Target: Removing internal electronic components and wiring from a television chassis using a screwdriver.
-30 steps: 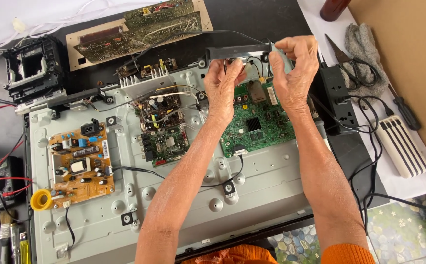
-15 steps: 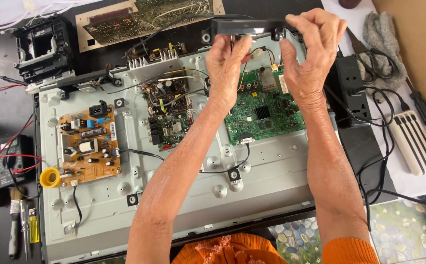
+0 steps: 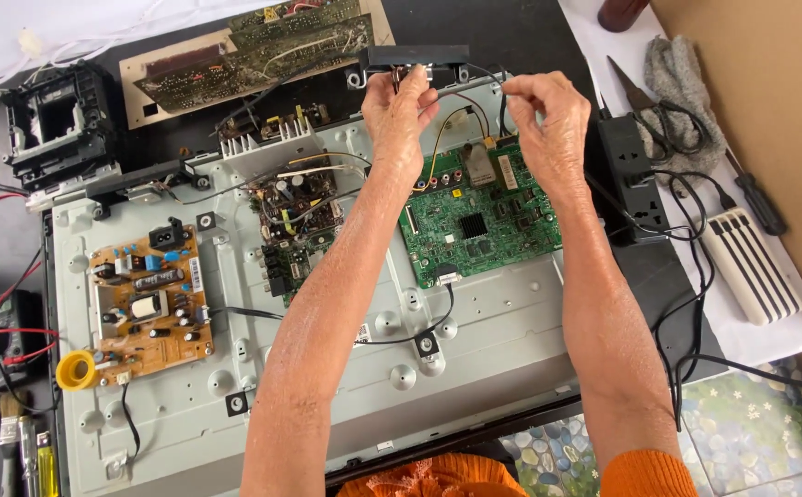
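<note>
- At the far edge of the opened television's metal back panel (image 3: 475,331), the left hand (image 3: 399,112) gripped the slim black bar module (image 3: 417,57), its grip closed around the bar's underside near the middle.
- The bar lay level, lifted just above the panel's top rim, with small mounting ears showing at both ends.
- To the right of that grip, the right hand (image 3: 548,124) pinched a thin wire (image 3: 475,83) between thumb and forefinger, its grip narrow, the other fingers curled loosely.
- The wire ran from the bar across to the right grip; whether it was plugged in anywhere could not be told.
- Directly below both grips sat the green main board (image 3: 479,225), with yellow and red leads arcing up from it toward the left hand.
- Below and left of the left grip stood a darker board with a finned heat sink (image 3: 286,198), and further left an orange-brown power board (image 3: 143,304) beside a yellow solder spool (image 3: 76,370).
- Beyond the left grip, on the bench (image 3: 530,32), lay a brown circuit board (image 3: 254,51); far off to its left was a black plastic frame part (image 3: 56,120).
- Right of the right grip lay a black power strip (image 3: 634,175), tangled black cables, a grey cloth (image 3: 682,87), a screwdriver (image 3: 751,198) and a white ribbed block (image 3: 751,267).
- Both forearms stretched over the panel, orange sleeves at the near edge.
</note>
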